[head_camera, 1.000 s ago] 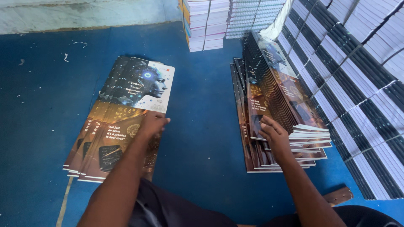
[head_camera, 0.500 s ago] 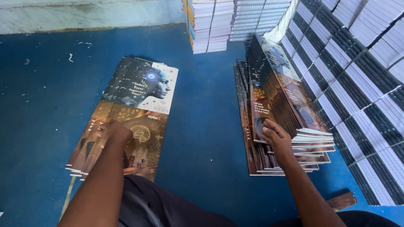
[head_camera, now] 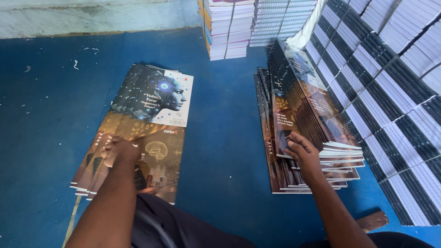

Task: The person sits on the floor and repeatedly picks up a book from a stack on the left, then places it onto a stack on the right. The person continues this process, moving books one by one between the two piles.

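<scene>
The fanned covers [head_camera: 151, 119] at left centre show a blue-lit head on white above brown-gold artwork. The floor [head_camera: 225, 128] is deep blue with white flecks, and the stacks [head_camera: 390, 78] at right are striped black and white.
</scene>
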